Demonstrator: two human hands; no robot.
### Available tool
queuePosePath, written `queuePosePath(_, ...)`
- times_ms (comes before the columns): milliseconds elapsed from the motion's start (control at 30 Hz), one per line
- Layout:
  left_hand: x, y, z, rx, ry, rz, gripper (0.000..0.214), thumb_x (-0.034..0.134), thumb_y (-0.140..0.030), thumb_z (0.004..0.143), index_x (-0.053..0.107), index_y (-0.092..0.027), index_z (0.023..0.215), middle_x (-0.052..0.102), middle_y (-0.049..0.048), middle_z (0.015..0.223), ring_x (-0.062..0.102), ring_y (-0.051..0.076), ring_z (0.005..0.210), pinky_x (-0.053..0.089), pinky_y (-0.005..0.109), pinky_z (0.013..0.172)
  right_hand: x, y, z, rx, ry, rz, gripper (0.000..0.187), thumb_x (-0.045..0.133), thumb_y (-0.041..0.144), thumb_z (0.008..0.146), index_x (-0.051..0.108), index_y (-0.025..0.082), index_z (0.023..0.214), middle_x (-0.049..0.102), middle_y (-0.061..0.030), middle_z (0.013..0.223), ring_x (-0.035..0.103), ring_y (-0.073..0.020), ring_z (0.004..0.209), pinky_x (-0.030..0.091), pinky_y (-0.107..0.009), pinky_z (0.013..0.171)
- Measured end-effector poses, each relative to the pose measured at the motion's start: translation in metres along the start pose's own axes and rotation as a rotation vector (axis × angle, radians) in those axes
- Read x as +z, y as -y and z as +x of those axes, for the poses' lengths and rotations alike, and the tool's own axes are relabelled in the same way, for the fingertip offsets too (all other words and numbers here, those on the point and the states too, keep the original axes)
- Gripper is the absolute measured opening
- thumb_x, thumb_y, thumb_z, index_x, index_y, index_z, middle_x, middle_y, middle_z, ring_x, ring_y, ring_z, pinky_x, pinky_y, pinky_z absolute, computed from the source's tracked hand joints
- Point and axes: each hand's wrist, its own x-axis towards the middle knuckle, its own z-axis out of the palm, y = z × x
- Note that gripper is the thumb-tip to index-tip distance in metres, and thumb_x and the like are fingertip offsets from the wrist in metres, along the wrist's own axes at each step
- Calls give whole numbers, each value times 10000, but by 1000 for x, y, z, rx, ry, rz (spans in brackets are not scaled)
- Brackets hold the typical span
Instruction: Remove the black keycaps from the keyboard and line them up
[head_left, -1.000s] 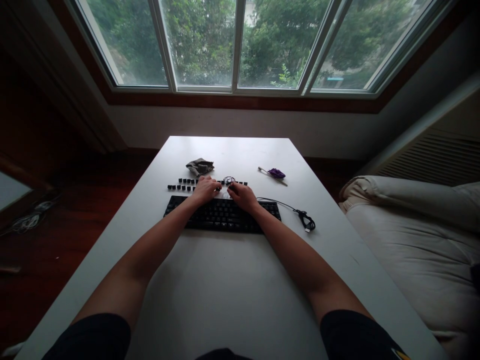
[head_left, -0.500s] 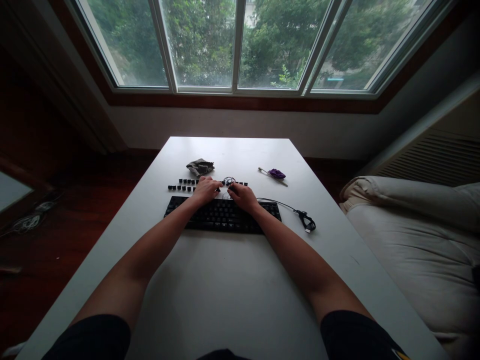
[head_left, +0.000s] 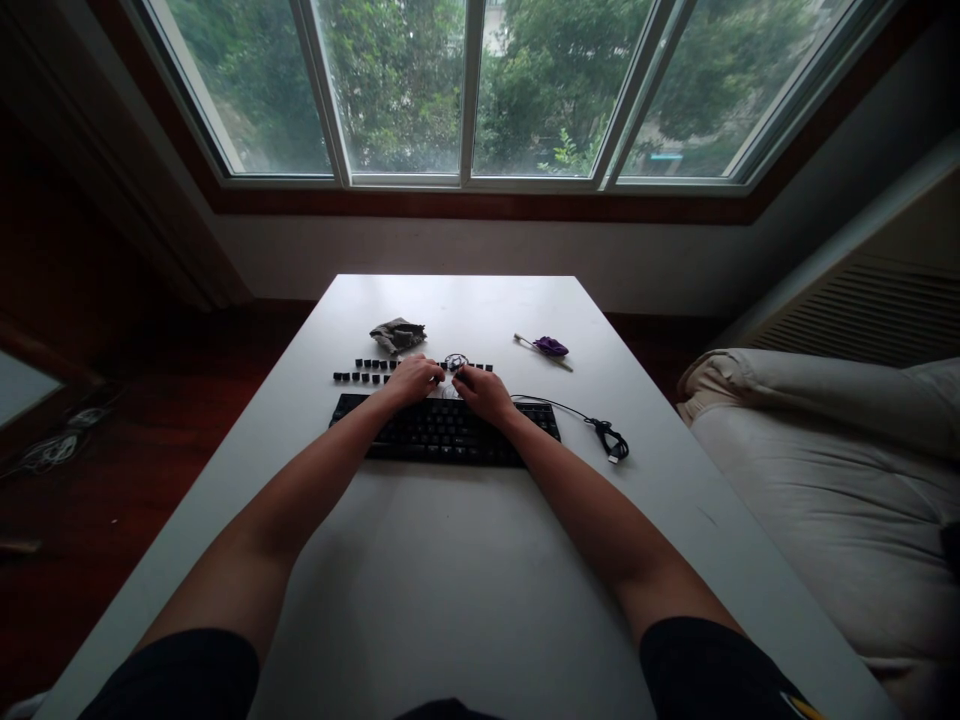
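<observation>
A black keyboard [head_left: 442, 437] lies across the white table, partly hidden under my forearms. My left hand [head_left: 415, 380] is over its back edge, thumb and fingers closed on a small dark keycap [head_left: 439, 378]. Close on the right, my right hand [head_left: 484, 392] is closed in a pinch on a dark piece with thin wire by it, which looks like a keycap puller [head_left: 460, 375]. Behind the hands are two rows of loose black keycaps [head_left: 364, 377], partly covered by the left hand. A small ring of wire or clear material [head_left: 456, 361] rests among them.
A crumpled grey cloth [head_left: 398, 335] lies at the back left of the table [head_left: 450, 560]. Back right, there is a thin brush-like stick [head_left: 529, 343] with a purple bundle [head_left: 551, 346]. The coiled USB cable [head_left: 611, 440] sits right of the keyboard. A light sofa [head_left: 810, 480] stands beside the table.
The fingers of my left hand have curled in a little, having been more stretched out before. My right hand stays nearly in place. The whole view has shifted slightly.
</observation>
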Motion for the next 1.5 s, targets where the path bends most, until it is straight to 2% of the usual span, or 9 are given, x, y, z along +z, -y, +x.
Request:
queuePosePath(133,1,2,3,34,30,-1,291,593,-158,846,806,-265,1013,752,64,1089,629,252,969,441,370,886,0,-1,0,9,-1,0,142,589,336,944,674,222,946,706,-42,832,594,-191,694,375,-271,649)
queuePosePath(333,-2,-2,0,-10,11,19,463,573,-92,821,734,-282,1212,761,63,1130,617,269,1089,405,397,946,-1,0,-1,14,1,-1,157,588,342,947,685,223,980,713,-43,840,604,-195,703,385,-276,661)
queuePosePath(667,0,-4,-3,-17,-9,16,423,598,-110,840,733,-307,1189,757,60,1136,588,284,1108,354,419,951,-1,0,-1,11,-5,11,166,581,351,949,686,223,967,703,-42,818,598,-194,693,381,-278,650)
queuePosePath(867,-4,-5,-6,-49,-5,13,367,623,-198,867,716,-306,1205,731,66,1174,552,288,1140,346,429,979,-1,0,-1,0,-1,5,157,578,330,949,688,222,976,710,-44,836,610,-201,717,390,-282,669)
queuePosePath(1233,0,1,-7,-45,-80,53,186,639,-260,883,764,-263,1021,735,79,1057,546,304,1079,374,450,932,-1,0,0,7,8,4,154,581,331,956,683,216,964,705,-40,819,601,-192,709,382,-271,665)
queuePosePath(1500,-6,14,-18,-81,-135,2,256,657,-272,861,755,-266,1098,714,77,1116,519,312,1130,402,464,982,-1,1,0,-4,5,15,151,578,335,960,671,216,962,704,-43,827,588,-183,686,361,-272,650)
